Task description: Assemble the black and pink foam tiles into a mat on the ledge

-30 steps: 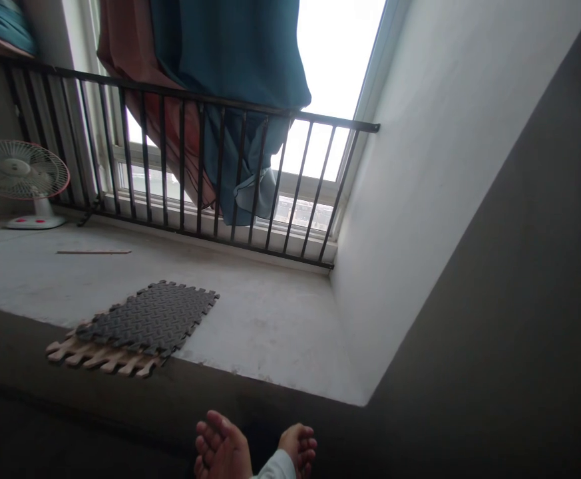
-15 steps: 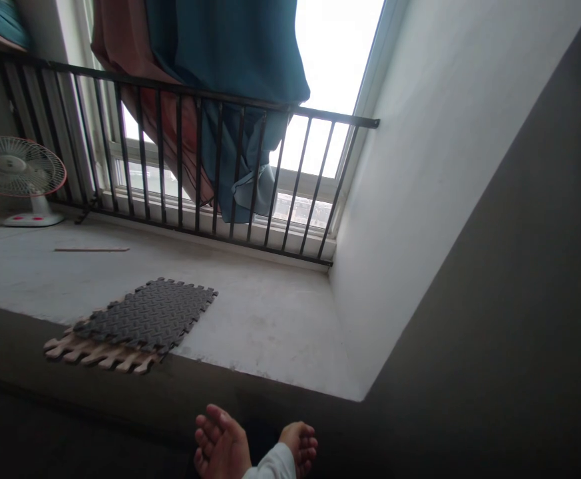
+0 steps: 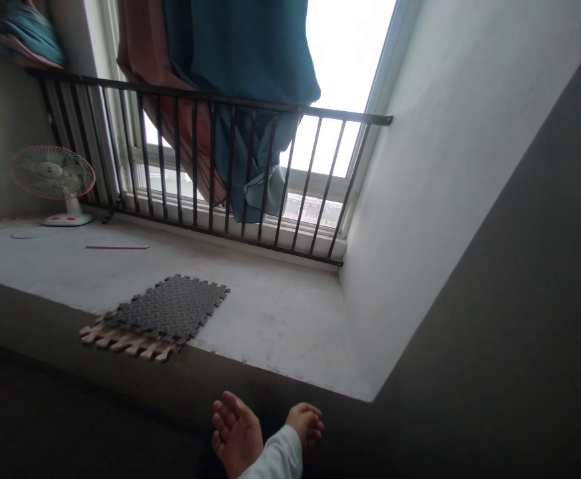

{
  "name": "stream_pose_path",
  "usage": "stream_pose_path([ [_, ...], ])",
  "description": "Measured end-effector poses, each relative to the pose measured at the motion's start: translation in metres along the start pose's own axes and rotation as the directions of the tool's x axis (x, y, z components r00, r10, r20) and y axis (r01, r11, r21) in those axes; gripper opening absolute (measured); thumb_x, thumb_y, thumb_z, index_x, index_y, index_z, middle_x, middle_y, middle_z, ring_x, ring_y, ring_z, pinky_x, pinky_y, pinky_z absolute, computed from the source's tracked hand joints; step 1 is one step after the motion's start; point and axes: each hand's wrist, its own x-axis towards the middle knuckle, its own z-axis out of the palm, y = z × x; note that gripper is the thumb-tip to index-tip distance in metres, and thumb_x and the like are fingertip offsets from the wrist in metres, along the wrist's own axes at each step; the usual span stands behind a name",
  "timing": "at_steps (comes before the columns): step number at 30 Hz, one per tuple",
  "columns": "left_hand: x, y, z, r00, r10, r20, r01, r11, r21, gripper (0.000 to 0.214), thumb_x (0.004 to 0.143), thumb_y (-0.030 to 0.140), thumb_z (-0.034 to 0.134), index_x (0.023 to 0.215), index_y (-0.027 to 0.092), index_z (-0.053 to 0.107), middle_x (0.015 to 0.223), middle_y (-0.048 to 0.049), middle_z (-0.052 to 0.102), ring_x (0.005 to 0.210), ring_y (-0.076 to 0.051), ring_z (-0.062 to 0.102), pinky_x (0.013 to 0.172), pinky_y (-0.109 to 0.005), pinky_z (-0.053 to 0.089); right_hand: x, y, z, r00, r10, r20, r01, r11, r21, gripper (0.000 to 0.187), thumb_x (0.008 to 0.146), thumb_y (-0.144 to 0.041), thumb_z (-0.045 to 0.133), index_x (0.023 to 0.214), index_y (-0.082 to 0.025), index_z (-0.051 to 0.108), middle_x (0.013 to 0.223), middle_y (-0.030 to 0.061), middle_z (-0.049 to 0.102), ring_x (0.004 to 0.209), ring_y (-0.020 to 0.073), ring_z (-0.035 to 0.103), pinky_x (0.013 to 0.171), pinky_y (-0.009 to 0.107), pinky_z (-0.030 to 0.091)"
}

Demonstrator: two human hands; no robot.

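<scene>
One hand (image 3: 240, 432), palm showing, and the other hand (image 3: 306, 427), fingers loosely curled, hang near six o'clock, both seemingly released, with nothing visible in them. From there toward ten o'clock, a grey mat (image 3: 173, 309) lies on a beige mat (image 3: 120, 339) that overhangs the ledge (image 3: 275, 319), so a knock from below could plausibly slide the pair off; no container is in view.

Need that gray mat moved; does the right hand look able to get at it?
Probably, with some reaching: nothing seems to block the way from the right hand to the gray mat, which lies uppermost. But the left sleeve crosses in front of the right wrist, so uncrossing may help.
</scene>
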Motion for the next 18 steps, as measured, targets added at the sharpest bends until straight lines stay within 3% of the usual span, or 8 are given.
stream_pose_path([
  [2,0.0,0.028,-0.014,0.977,0.169,-0.133,-0.155,0.981,0.115,0.015,0.063,0.005,0.039,0.062,0.016,0.049,0.048,0.0031,0.051,0.04,-0.007,0.045,0.04,-0.018,0.029,0.003,-0.003,-0.004,1.0,-0.009,-0.002,0.009,1.0,-0.016,0.029,0.061,-0.032,0.064,0.087,-0.02,0.06,0.083,0.0013,0.066,0.071,0.0125,0.058,0.06,0.024,0.04],
  [4,0.001,0.062,-0.039,0.921,0.285,-0.265,-0.241,0.952,0.188,0.015,0.068,0.006,0.036,0.068,0.016,0.048,0.057,0.0026,0.053,0.045,-0.005,0.047,0.044,-0.017,0.033,0.005,-0.005,-0.005,0.998,-0.07,-0.008,0.07,0.997,-0.017,0.024,0.058,-0.033,0.065,0.078,-0.019,0.061,0.075,0.0003,0.066,0.07,0.014,0.058,0.06,0.026,0.041],
  [7,0.005,0.109,-0.098,0.839,0.361,-0.407,-0.249,0.92,0.304,0.017,0.073,0.01,0.034,0.081,0.015,0.049,0.073,0.0,0.057,0.055,-0.005,0.052,0.051,-0.017,0.038,0.002,-0.006,-0.001,0.989,-0.142,-0.04,0.143,0.989,0.023,0.023,0.057,-0.035,0.064,0.074,-0.019,0.061,0.072,-0.0005,0.066,0.068,0.0131,0.057,0.057,0.024,0.04],
  [9,0.005,0.131,-0.147,0.772,0.408,-0.487,-0.208,0.886,0.414,0.018,0.074,0.013,0.035,0.086,0.014,0.048,0.081,-0.0018,0.059,0.065,-0.007,0.055,0.056,-0.019,0.04,-0.005,-0.008,0.004,0.993,-0.101,-0.058,0.103,0.994,0.033,0.028,0.057,-0.032,0.065,0.082,-0.021,0.061,0.079,-0.0003,0.066,0.068,0.0111,0.057,0.056,0.022,0.039],
  [12,-0.002,0.144,-0.218,0.667,0.478,-0.572,-0.068,0.803,0.592,0.015,0.069,0.011,0.042,0.081,0.012,0.051,0.089,-0.0056,0.059,0.086,-0.016,0.055,0.068,-0.024,0.041,-0.018,-0.014,0.008,0.998,-0.047,-0.045,0.049,0.998,0.035,0.03,0.058,-0.03,0.065,0.087,-0.022,0.061,0.087,0.0009,0.066,0.07,0.0102,0.058,0.059,0.022,0.04],
  [14,-0.009,0.141,-0.254,0.612,0.509,-0.605,0.052,0.738,0.673,0.014,0.067,0.01,0.045,0.078,0.01,0.052,0.096,-0.0107,0.057,0.099,-0.024,0.05,0.078,-0.03,0.038,-0.028,-0.019,0.003,0.999,-0.044,0.024,0.043,0.998,0.044,0.032,0.059,-0.03,0.064,0.09,-0.022,0.062,0.091,0.0015,0.066,0.074,0.0114,0.058,0.065,0.025,0.041],
  [18,-0.009,0.125,-0.29,0.575,0.596,-0.561,0.185,0.573,0.798,0.018,0.067,0.011,0.046,0.083,0.01,0.055,0.111,-0.0159,0.051,0.111,-0.028,0.039,0.089,-0.035,0.03,-0.042,-0.028,-0.03,0.98,-0.072,0.185,0.067,0.997,0.031,0.04,0.057,-0.035,0.065,0.096,-0.026,0.061,0.103,0.0024,0.063,0.09,0.0158,0.057,0.078,0.033,0.041],
])
